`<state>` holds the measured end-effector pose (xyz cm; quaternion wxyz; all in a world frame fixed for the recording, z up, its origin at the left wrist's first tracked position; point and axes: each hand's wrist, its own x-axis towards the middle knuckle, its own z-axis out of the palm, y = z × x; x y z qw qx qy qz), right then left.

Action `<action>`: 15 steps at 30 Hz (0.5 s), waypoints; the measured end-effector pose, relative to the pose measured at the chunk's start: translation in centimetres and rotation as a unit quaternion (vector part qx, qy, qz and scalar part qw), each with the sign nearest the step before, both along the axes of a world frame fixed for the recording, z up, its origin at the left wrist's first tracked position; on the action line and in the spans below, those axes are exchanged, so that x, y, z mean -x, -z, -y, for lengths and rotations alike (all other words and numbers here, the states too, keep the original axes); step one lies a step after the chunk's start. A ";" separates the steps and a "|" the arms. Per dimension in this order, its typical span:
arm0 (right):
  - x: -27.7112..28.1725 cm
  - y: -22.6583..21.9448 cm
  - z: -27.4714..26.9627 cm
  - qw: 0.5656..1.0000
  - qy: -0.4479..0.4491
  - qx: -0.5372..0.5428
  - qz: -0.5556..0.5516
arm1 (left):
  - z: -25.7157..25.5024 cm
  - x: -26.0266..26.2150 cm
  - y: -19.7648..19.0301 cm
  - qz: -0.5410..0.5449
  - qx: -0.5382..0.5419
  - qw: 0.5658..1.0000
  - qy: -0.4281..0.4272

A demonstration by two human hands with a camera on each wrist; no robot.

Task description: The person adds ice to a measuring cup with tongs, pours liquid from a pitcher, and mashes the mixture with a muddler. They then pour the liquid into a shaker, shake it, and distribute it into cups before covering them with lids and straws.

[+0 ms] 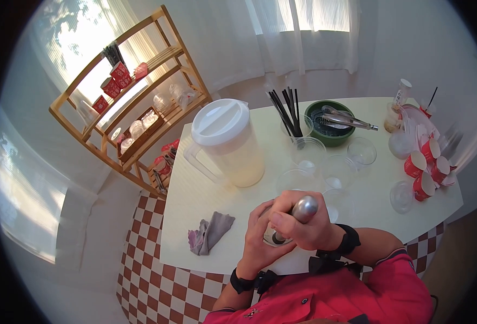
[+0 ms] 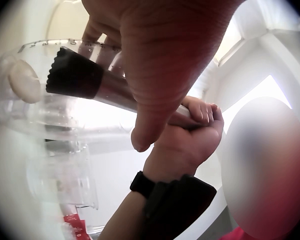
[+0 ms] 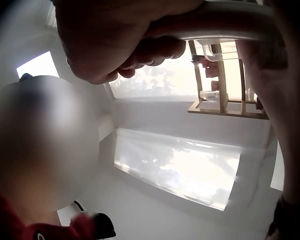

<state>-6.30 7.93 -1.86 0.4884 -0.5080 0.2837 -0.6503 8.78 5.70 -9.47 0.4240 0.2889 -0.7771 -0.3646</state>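
A clear cup (image 2: 45,115) with a pale round piece (image 2: 25,81) at its bottom is held by the left hand (image 1: 260,240), whose fingers wrap its far side in the left wrist view. The right hand (image 1: 311,224) grips a metal muddler (image 1: 305,208) by its upper end. The muddler's black toothed head (image 2: 72,74) is inside the cup, above the pale piece. In the right wrist view the right hand (image 3: 115,40) has its fingers curled round the metal shaft (image 3: 215,21).
A lidded pitcher (image 1: 230,148) stands left of several clear cups (image 1: 361,151), black straws (image 1: 287,110) and a green bowl (image 1: 330,137) with tongs. Red paper cups (image 1: 424,186) lie at the right. A grey cloth (image 1: 211,233) lies front left; a wooden shelf (image 1: 135,110) stands beyond.
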 end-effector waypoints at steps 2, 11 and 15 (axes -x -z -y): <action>0.2 0.1 -0.1 0.999 -0.003 0.005 -0.037 | 0.3 -0.1 0.7 0.000 -0.015 1.000 0.008; -0.4 -1.2 0.9 0.974 0.063 0.153 -0.154 | 0.2 0.4 0.0 -0.057 -0.012 0.998 0.010; -0.4 -2.1 0.2 0.992 0.003 0.026 -0.124 | 0.4 0.0 1.0 -0.031 -0.051 0.998 0.031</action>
